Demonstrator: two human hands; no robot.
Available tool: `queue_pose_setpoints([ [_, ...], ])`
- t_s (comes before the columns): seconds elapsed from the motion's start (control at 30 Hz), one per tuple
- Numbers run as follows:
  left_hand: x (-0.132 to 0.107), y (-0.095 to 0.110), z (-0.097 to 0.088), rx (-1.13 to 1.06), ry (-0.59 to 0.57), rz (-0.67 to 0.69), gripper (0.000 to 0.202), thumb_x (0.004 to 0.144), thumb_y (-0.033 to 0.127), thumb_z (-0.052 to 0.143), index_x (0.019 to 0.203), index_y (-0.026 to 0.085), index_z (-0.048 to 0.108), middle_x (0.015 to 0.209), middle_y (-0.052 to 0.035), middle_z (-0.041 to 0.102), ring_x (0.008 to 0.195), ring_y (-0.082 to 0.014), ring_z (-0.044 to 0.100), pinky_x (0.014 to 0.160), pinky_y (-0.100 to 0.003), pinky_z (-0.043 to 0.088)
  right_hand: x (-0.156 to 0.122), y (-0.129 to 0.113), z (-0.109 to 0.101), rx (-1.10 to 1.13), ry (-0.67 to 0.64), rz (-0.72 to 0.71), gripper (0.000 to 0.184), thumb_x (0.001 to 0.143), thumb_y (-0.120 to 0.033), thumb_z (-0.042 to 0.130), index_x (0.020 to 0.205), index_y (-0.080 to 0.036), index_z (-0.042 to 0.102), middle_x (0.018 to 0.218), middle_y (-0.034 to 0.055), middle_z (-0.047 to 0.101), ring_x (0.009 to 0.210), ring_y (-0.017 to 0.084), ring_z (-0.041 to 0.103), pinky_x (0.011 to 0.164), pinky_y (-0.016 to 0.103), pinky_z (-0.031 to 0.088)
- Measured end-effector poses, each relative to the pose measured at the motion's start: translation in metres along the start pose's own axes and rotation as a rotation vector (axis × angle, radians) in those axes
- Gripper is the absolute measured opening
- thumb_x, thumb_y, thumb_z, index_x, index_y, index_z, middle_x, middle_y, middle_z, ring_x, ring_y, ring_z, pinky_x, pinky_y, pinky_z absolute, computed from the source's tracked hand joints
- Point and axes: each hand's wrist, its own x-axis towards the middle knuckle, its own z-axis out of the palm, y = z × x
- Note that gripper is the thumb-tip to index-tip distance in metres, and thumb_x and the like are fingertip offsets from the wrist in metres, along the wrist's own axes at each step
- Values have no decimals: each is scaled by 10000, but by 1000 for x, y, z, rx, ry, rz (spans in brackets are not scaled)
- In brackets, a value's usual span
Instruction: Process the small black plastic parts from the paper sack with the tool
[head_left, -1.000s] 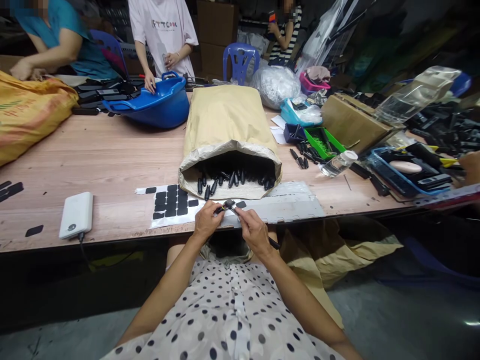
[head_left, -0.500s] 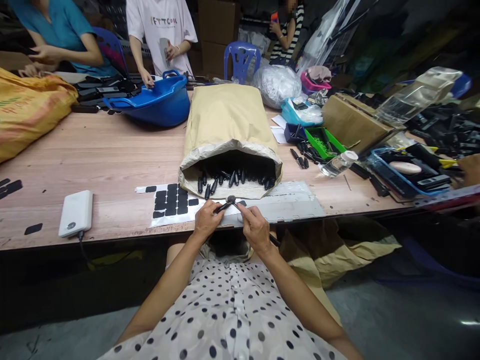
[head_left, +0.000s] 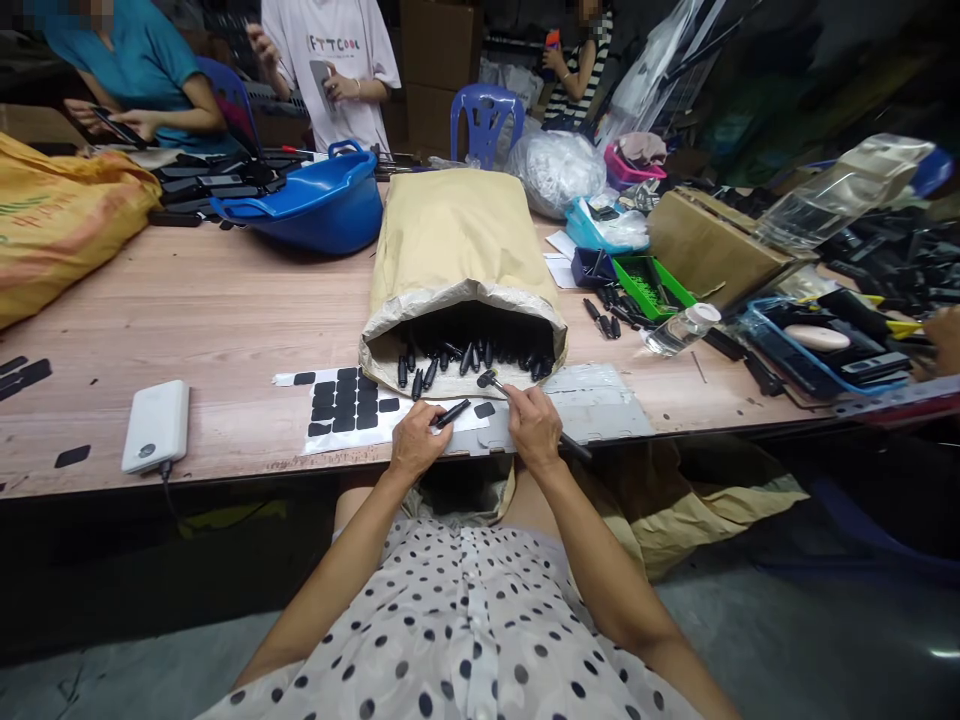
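Note:
My left hand (head_left: 415,441) is closed on a small black stick-shaped part (head_left: 453,412) at the table's near edge, over a white backing sheet (head_left: 341,432) with several black stickers (head_left: 345,400). My right hand (head_left: 534,428) grips a thin tool (head_left: 496,384) with a dark handle sticking out behind the wrist; its tip carries a small black piece, lifted toward the mouth of a brown paper sack (head_left: 457,260). The sack lies on its side, and several black parts (head_left: 472,357) spill from its opening.
A white power bank (head_left: 156,426) with a cable lies at left. A blue tub (head_left: 315,205), a yellow sack (head_left: 60,220), a green tray (head_left: 649,283), a clear bottle (head_left: 679,328), a cardboard box (head_left: 705,245) and black parts crowd the table. Other people work at the far side.
My hands have come apart: the right hand moved right and up with the tool toward the sack's mouth, while the left stayed with the black part.

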Motion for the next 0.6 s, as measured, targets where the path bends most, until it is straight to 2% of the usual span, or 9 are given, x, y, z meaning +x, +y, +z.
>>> queue_pose_setpoints([
  [0.1,0,-1,0,-7,1,-1,133,816,275,672,928,242,734,878,-2,676,706,-142,620,726,-256,516,6,8,8,-68,-4,32,317,919,-147,553,1091,-282,781,850,57,586,827,205,471,715,305,343],
  [0.27,-1,-3,-1,-25,1,25,181,913,343,575,924,246,728,901,-16,690,802,-169,653,754,-269,518,3,6,16,-100,-6,78,317,907,-142,562,1115,-272,763,912,62,579,862,210,445,728,314,302],
  [0.47,-2,-5,-1,-5,13,45,218,953,355,531,933,254,723,913,-25,693,859,-183,663,767,-280,506,1,2,16,-104,14,59,327,913,-142,538,1129,-266,751,918,66,569,867,216,445,727,319,294],
  [0.6,-1,-4,-6,-2,-6,91,236,966,352,512,932,243,719,917,-30,688,877,-183,662,775,-278,511,1,2,17,-94,17,58,323,915,-151,532,1132,-265,743,928,70,560,876,221,441,731,324,300],
])
